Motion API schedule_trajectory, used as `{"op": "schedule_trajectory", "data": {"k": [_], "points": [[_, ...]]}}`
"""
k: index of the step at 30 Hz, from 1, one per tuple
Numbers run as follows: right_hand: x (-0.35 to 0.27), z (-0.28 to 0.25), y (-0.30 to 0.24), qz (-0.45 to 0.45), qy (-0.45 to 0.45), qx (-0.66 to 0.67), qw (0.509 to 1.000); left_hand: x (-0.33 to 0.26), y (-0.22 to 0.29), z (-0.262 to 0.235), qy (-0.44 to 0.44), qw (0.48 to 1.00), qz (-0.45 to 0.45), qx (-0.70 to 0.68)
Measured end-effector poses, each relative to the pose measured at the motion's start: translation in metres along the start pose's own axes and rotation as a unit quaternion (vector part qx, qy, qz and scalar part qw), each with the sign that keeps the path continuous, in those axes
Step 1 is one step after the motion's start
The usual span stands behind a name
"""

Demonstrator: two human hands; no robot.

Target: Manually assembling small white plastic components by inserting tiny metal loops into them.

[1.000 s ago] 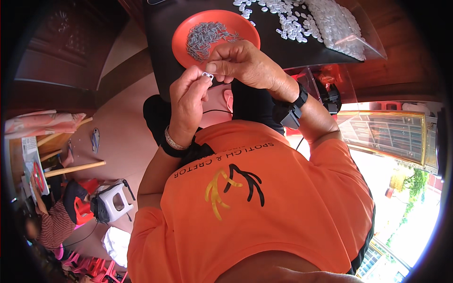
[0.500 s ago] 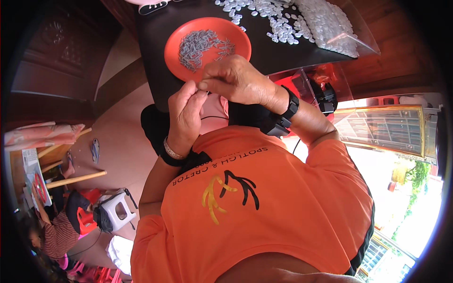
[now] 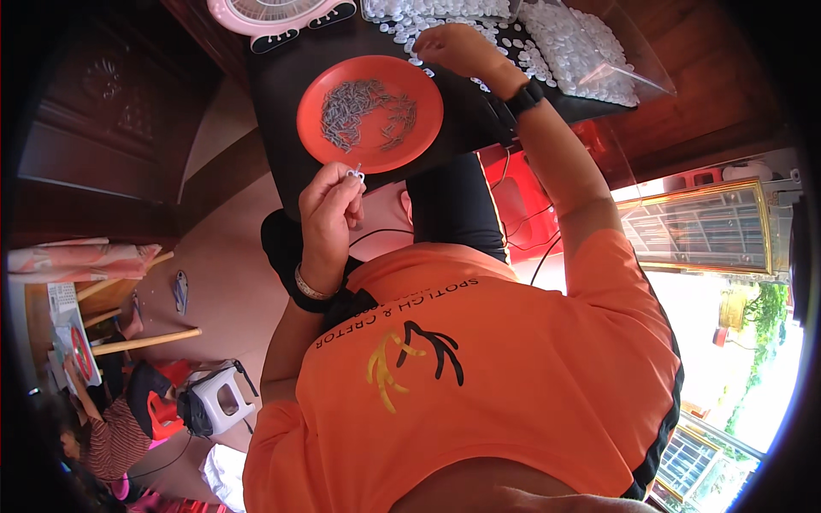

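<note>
My left hand (image 3: 329, 218) is closed in a pinch in front of the plate's near edge. Between its thumb and forefinger sits a small white plastic clip (image 3: 355, 174), with a thin grey pin sticking up from it. My right hand (image 3: 466, 51) reaches out over the scattered white plastic pieces (image 3: 534, 61), holding nothing that I can see; its fingers are loosely bent and apart, with the tips close to the pieces. An orange-red plate (image 3: 428, 120) on the black tabletop (image 3: 278, 128) carries a heap of small grey screw-like pins (image 3: 346, 111).
Clear bags (image 3: 577, 51) full of white pieces lie at the far right. A pink fan (image 3: 274, 13) stands at the far left of the table. On the floor to the left are a white stool (image 3: 218, 400) and another person in a striped top (image 3: 120, 436).
My right hand has left my left hand and moved far and right to the white pieces. My left hand has stayed near the plate, and the clip in it now shows.
</note>
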State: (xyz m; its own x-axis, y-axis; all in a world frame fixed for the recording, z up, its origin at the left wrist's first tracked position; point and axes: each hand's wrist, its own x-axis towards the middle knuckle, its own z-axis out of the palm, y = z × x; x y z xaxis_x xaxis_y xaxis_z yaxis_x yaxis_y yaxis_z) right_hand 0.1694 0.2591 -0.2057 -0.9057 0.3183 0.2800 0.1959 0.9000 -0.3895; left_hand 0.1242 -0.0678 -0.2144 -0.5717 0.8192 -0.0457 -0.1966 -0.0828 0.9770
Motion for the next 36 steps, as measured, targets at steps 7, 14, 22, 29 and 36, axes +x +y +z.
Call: {"op": "schedule_trajectory", "data": {"k": [7, 14, 22, 29, 36], "points": [[0.018, 0.031, 0.019, 0.004, -0.054, -0.112, 0.992, -0.003, 0.002, -0.001, 0.002, 1.0, 0.004, 0.02], [-0.004, 0.005, 0.0, 0.128, -0.051, 0.231, 0.963, -0.001, 0.002, -0.003, 0.006, 1.0, -0.008, -0.001], [-0.052, -0.005, -0.097, 0.099, -0.091, 0.592, 0.795, 0.01, 0.002, 0.004, 0.007, 0.998, 0.049, -0.036], [-0.072, 0.024, -0.148, 0.083, -0.095, 0.643, 0.755, 0.012, 0.005, 0.005, 0.036, 0.992, 0.112, -0.044], [-0.076, 0.024, -0.148, 0.088, -0.122, 0.632, 0.76, 0.008, 0.007, 0.001, 0.06, 0.988, 0.117, -0.08]]}}
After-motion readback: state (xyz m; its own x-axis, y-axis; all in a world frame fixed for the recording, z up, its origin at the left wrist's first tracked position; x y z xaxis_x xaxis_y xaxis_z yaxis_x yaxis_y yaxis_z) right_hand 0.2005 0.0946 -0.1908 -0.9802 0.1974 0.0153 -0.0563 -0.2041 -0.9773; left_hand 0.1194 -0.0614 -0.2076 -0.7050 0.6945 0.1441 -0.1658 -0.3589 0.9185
